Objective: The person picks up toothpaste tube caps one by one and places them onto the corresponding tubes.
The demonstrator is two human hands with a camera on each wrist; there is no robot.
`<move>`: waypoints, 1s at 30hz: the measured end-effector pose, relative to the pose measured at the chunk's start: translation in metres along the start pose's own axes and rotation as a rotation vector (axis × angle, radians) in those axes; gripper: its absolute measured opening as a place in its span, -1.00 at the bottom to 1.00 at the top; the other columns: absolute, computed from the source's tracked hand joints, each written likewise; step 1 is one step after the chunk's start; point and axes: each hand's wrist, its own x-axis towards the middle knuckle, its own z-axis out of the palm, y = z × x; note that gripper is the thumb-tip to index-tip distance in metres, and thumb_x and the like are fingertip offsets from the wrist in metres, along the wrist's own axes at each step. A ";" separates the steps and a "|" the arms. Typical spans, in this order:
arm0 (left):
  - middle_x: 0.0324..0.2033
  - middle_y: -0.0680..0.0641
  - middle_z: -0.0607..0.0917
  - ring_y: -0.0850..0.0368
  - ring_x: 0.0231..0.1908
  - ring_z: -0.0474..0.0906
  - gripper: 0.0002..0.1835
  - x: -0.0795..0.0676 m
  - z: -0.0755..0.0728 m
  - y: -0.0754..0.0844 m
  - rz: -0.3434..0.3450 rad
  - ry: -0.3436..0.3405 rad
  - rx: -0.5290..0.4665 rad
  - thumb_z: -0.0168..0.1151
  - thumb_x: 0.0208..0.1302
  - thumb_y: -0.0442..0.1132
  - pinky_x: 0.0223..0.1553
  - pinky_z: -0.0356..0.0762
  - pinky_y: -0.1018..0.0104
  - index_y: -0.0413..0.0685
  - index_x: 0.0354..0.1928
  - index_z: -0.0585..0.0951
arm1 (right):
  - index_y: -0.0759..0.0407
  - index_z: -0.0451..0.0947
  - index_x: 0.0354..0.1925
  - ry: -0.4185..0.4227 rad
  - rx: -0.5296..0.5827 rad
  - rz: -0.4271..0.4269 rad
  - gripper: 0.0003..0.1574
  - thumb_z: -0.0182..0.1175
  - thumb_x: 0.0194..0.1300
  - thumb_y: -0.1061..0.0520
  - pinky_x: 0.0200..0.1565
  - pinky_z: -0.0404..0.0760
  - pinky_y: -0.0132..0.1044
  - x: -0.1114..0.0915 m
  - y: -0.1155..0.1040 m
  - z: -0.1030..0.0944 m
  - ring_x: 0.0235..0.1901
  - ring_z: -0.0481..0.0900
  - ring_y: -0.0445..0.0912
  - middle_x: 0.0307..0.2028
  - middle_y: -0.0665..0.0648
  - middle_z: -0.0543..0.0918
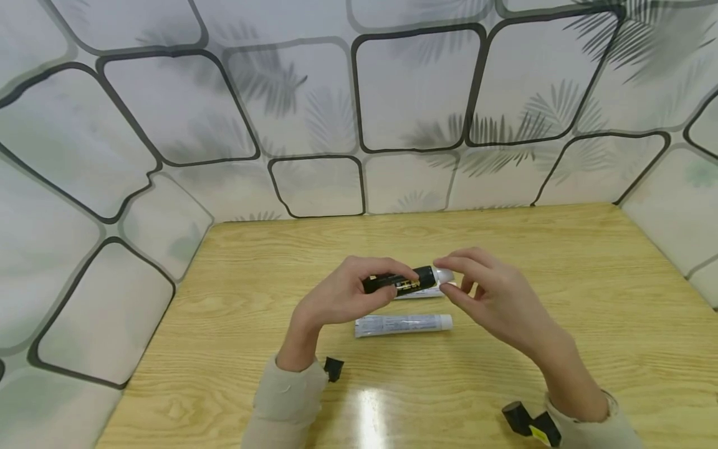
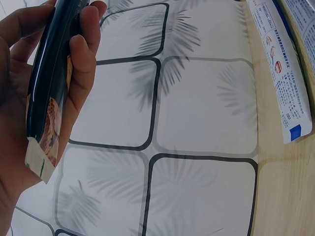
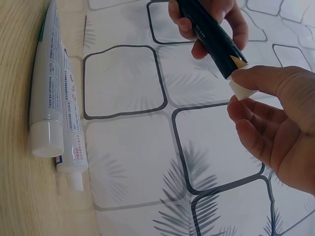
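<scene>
My left hand [image 1: 339, 293] grips a black toothpaste tube [image 1: 414, 282] with gold lettering, its fingers and thumb on opposite sides of the body. The tube is held above the table, its capped end toward my right hand [image 1: 505, 302]. Thumb and fingertips of that hand pinch the white cap [image 3: 240, 90] at the tube's end. In the left wrist view the tube's flat crimped end [image 2: 40, 161] points down past the palm. Below the hands, a white toothpaste tube [image 1: 402, 325] lies on the table; behind it another white tube [image 3: 74, 142] is partly hidden in the head view.
The wood-grain table [image 1: 252, 299] meets a patterned backdrop [image 1: 314, 100] at the back and sides. Black wrist mounts [image 1: 333, 368] sit by the sleeves. In the right wrist view, the farther white tube ends in a narrow white tip [image 3: 75, 182].
</scene>
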 end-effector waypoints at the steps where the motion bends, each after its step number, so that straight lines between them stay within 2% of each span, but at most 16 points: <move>1: -0.32 -0.09 0.62 0.26 -0.62 0.31 -0.66 0.000 0.000 0.000 0.001 0.000 0.000 0.06 0.41 -0.42 -0.52 0.34 0.36 -0.01 0.11 0.64 | 0.17 0.65 0.02 0.002 0.000 -0.002 -0.39 0.48 -0.05 0.44 -0.50 0.43 -0.59 0.000 0.000 0.001 -0.50 0.45 -0.33 -0.12 0.03 0.64; 11: -0.29 -0.14 0.64 0.26 -0.60 0.33 -0.67 -0.001 -0.001 -0.001 0.011 -0.007 0.019 0.06 0.40 -0.42 -0.47 0.37 0.35 -0.02 0.11 0.64 | 0.22 0.67 0.00 0.021 0.018 -0.002 -0.41 0.48 -0.07 0.47 -0.50 0.42 -0.58 0.000 -0.002 0.005 -0.51 0.47 -0.33 -0.12 0.07 0.65; 22: -0.25 -0.05 0.65 0.29 -0.66 0.26 -0.64 0.001 0.000 0.003 0.026 -0.024 0.031 0.06 0.37 -0.48 -0.47 0.37 0.36 -0.08 0.12 0.63 | 0.25 0.67 0.04 -0.004 0.165 0.016 -0.37 0.43 -0.06 0.53 -0.46 0.47 -0.52 -0.003 0.003 0.004 -0.49 0.48 -0.30 -0.15 0.08 0.66; 30: -0.27 -0.02 0.66 0.30 -0.74 0.15 -0.63 0.001 0.001 0.006 0.015 -0.022 0.051 0.06 0.38 -0.47 -0.57 0.31 0.38 -0.05 0.13 0.64 | 0.26 0.66 0.07 -0.046 0.225 0.122 -0.48 0.39 0.09 0.45 -0.50 0.42 -0.48 -0.004 0.006 0.001 -0.57 0.40 -0.29 -0.34 -0.07 0.63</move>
